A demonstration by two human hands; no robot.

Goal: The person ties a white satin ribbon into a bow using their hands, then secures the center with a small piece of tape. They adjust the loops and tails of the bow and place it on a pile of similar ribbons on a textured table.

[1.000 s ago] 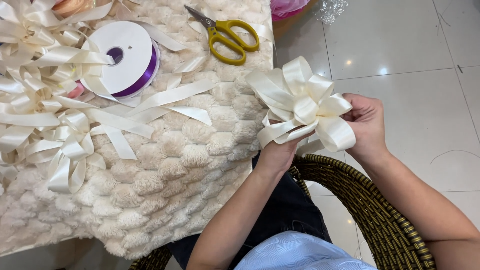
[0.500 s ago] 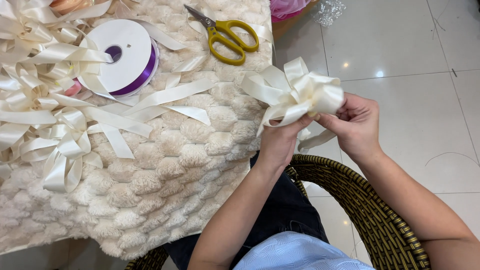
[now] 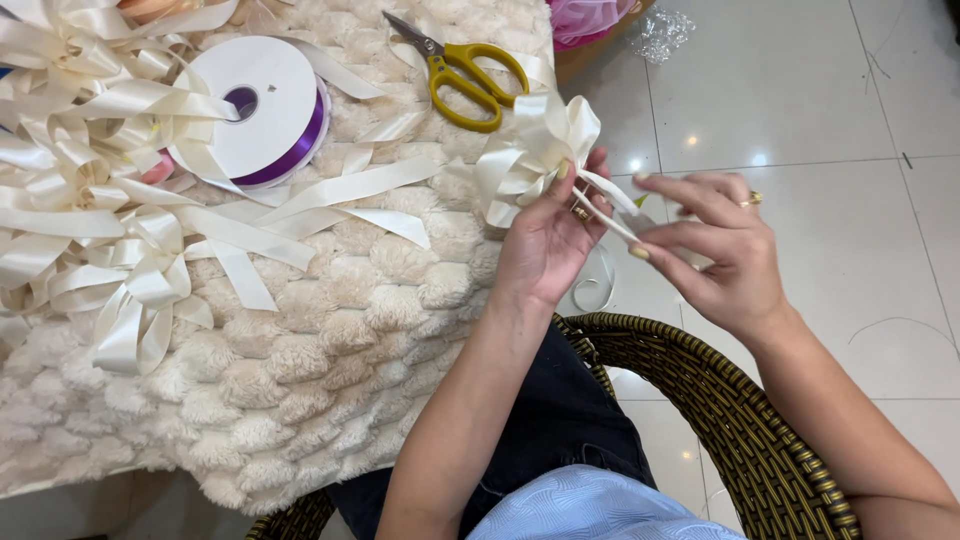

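Above the fluffy blanket (image 3: 330, 340), left hand (image 3: 545, 245) pinches a looped cream bow (image 3: 530, 155) (tail held rightward).

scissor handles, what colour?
Yellow: the scissors lie on the fluffy cream blanket, clearest in the head view.

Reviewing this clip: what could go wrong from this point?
The left hand pinches the cream bow only at its base, beyond the blanket edge; a slip could drop it to the floor. The right hand pulls the thin tail; too hard a tug might loosen or distort the loops.
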